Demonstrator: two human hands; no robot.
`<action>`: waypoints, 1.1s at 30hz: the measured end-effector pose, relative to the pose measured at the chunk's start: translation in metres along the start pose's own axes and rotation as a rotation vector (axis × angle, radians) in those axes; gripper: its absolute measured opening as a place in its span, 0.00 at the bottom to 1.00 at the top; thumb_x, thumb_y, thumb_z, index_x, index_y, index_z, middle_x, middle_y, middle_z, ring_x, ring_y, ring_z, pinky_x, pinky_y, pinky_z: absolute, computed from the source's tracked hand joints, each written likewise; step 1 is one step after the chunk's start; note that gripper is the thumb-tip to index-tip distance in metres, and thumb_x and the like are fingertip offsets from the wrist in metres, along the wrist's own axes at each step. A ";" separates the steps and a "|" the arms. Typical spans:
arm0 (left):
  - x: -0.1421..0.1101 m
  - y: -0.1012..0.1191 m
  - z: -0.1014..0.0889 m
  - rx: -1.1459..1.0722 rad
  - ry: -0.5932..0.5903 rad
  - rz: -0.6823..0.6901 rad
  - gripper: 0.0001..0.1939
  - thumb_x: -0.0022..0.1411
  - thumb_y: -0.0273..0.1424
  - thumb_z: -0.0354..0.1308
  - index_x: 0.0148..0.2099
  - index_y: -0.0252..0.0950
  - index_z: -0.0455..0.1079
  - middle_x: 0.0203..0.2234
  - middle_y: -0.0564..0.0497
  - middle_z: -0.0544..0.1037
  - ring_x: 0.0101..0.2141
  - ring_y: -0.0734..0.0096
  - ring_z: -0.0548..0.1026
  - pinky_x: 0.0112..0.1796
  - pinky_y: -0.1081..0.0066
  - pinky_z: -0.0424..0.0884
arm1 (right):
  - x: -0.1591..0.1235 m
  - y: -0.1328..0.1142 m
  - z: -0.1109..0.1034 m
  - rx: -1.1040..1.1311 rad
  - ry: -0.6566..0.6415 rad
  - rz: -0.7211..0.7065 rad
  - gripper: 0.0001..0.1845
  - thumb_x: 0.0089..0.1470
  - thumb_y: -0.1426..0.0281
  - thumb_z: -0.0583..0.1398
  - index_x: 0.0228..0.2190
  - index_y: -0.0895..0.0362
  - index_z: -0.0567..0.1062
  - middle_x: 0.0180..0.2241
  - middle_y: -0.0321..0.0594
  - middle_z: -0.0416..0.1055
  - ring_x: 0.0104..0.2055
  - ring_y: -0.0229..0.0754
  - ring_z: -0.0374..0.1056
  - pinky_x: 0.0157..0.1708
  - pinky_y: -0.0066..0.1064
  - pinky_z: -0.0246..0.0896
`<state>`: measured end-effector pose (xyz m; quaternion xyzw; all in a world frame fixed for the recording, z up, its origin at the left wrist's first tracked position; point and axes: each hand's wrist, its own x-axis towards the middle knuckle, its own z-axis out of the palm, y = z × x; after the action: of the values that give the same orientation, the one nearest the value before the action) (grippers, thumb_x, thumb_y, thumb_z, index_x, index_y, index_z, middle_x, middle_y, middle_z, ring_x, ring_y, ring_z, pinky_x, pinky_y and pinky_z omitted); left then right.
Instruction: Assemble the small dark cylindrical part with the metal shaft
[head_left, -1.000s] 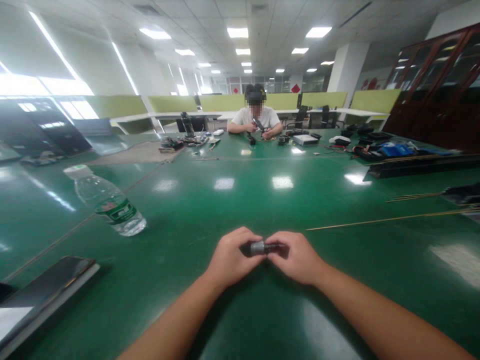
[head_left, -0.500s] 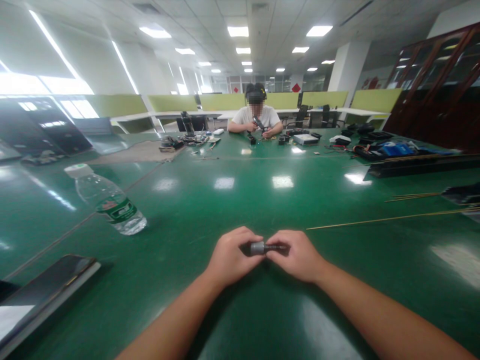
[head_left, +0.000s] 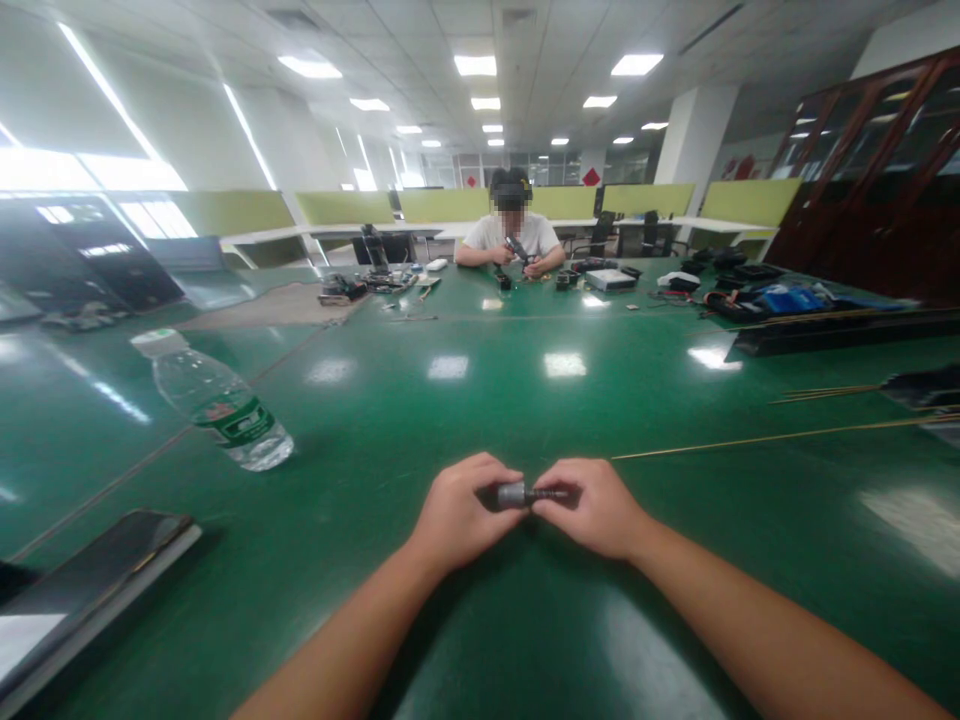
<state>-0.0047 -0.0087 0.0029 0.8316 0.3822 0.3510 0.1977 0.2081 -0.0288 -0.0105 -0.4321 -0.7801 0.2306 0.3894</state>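
Between my two hands lies a small bolt-like metal part, held sideways just above or on the table, with a thick grey cylinder [head_left: 512,495] at its left and a thin dark ridged shaft [head_left: 546,494] at its right. My left hand [head_left: 465,508] is closed round the cylinder end, thumb below and fingers above. The shaft end sits in the pinch of my right hand [head_left: 592,508]. Both fingertips nearly meet at the middle of the part. Its far ends are partly hidden by the hands, so I cannot tell whether it is one piece or two.
On the green table [head_left: 390,410] a clear water bottle [head_left: 217,400] stands to the left, behind a dark flat case [head_left: 97,570]. Thin brass-coloured rods [head_left: 750,442] lie at the right. A co-worker [head_left: 511,235] handles a tool across the table, among scattered parts and devices.
Almost nothing differs. The grey cylinder has shifted very slightly left along with my left fingers; both hands keep their hold.
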 end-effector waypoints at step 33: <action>0.002 -0.007 -0.006 0.018 0.048 0.018 0.11 0.53 0.30 0.68 0.41 0.39 0.78 0.35 0.50 0.79 0.36 0.68 0.76 0.38 0.69 0.71 | 0.003 0.006 -0.005 -0.027 0.055 0.046 0.04 0.49 0.70 0.68 0.31 0.55 0.82 0.27 0.37 0.77 0.28 0.38 0.70 0.30 0.28 0.61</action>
<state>-0.0115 -0.0021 0.0037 0.8280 0.3826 0.3693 0.1777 0.2142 -0.0230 -0.0099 -0.4613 -0.7619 0.2172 0.3993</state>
